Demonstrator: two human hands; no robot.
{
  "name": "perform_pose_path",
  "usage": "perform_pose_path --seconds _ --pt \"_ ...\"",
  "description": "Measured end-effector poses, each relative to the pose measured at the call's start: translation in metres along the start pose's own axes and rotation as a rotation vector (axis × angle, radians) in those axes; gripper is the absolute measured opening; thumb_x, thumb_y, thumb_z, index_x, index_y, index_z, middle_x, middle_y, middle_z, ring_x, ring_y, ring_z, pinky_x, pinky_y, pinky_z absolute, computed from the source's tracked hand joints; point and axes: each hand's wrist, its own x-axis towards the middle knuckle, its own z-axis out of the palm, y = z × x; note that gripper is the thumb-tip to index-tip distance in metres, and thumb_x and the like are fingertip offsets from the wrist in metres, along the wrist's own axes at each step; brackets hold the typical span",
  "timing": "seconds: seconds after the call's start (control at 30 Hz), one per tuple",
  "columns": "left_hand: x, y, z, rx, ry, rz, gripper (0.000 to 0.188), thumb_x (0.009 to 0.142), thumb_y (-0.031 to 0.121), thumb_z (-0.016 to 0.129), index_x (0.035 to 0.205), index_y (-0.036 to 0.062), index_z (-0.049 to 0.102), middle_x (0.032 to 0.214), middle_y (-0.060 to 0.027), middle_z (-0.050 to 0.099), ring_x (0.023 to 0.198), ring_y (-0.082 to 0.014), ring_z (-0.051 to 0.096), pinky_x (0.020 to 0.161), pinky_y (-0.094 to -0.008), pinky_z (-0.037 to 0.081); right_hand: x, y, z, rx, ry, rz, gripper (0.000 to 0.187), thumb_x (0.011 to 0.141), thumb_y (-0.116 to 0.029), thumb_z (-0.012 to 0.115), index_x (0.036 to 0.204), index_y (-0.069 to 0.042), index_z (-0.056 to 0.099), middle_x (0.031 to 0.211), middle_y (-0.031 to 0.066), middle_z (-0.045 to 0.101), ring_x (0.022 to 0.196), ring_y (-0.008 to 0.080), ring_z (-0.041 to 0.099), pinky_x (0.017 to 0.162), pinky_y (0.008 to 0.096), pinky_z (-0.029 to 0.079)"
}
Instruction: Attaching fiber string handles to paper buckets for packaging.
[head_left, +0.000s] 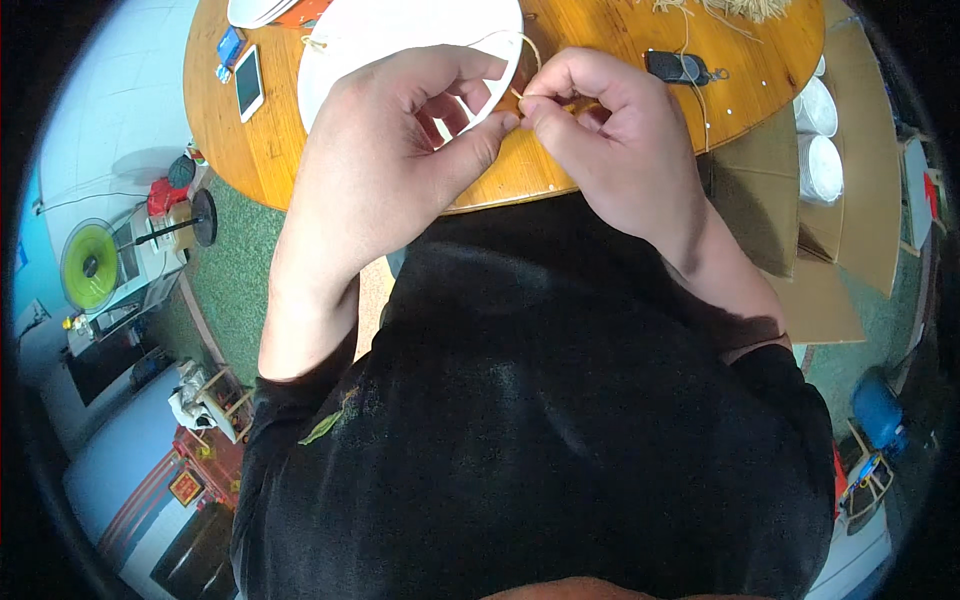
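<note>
A round white plate-like disc [400, 35] is held over the wooden table by my left hand [385, 150], whose fingers curl at its right rim. The left thumb reaches toward the right fingertips. A thin tan cord [537, 55] loops by the disc's right edge. My right hand [625, 140] pinches this cord between thumb and forefinger, close beside the rim. Another bit of cord shows at the disc's left side. The curled fingers partly hide where the cord meets the disc.
On the round wooden table [270, 150] lie a white phone [249, 84], a blue packet [231, 46], a black key fob [676, 67] and a bundle of tan strands [745, 8]. At right, a cardboard box [755, 190] holds stacked white round pieces [820, 168]. A green fan [90, 264] stands left.
</note>
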Motion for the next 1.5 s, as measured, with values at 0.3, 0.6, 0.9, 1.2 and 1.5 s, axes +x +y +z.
perform_pose_path --seconds 0.3,0.6,0.9,1.2,1.5 --pt "0.001 -0.004 0.002 -0.120 -0.023 0.021 0.032 0.098 0.026 0.083 0.118 0.0024 0.077 0.081 -0.0052 0.070 0.071 -0.0132 0.067 0.067 -0.0284 0.055 0.000 0.001 0.002 0.019 0.011 -0.002 0.004 0.102 -0.004 0.069 0.099 -0.002 0.070 0.085 -0.0068 0.064 0.071 -0.0018 0.048 0.061 0.0183 0.037" --pt "0.004 -0.015 0.004 -0.228 -0.001 0.044 0.020 0.103 0.014 0.076 0.120 0.0027 0.077 0.088 -0.0078 0.077 0.071 -0.0127 0.067 0.068 -0.0273 0.055 0.000 -0.008 -0.002 -0.033 -0.011 0.103 0.009 0.099 -0.011 0.074 0.097 -0.002 0.073 0.083 0.0079 0.075 0.065 0.0138 0.073 0.062 0.0275 0.055" --pt "0.004 0.002 -0.001 -0.092 -0.012 0.063 0.012 0.106 0.011 0.072 0.111 -0.0001 0.074 0.092 0.0005 0.073 0.085 -0.0067 0.065 0.077 -0.0250 0.054 -0.002 -0.003 0.001 0.019 0.048 0.019 0.007 0.097 -0.007 0.076 0.099 0.000 0.073 0.084 0.0060 0.075 0.066 0.0084 0.070 0.060 0.0238 0.052" --pt "-0.002 -0.008 -0.003 -0.345 -0.061 0.016 0.007 0.108 0.005 0.064 0.111 0.0015 0.069 0.100 -0.0007 0.068 0.093 -0.0083 0.065 0.086 -0.0247 0.052 -0.006 0.002 0.008 0.183 0.167 -0.065 0.009 0.098 -0.001 0.077 0.106 0.000 0.073 0.104 0.0072 0.077 0.092 0.0085 0.072 0.078 0.0235 0.058" --pt "0.003 -0.009 0.001 -0.114 0.215 0.314 0.005 0.103 0.003 0.060 0.106 0.0052 0.063 0.089 -0.0056 0.060 0.083 -0.0150 0.059 0.075 -0.0306 0.051 -0.002 0.006 0.016 0.667 0.305 -0.161 0.007 0.103 0.007 0.067 0.107 0.003 0.063 0.113 0.0116 0.073 0.102 0.0171 0.073 0.094 0.0278 0.059"
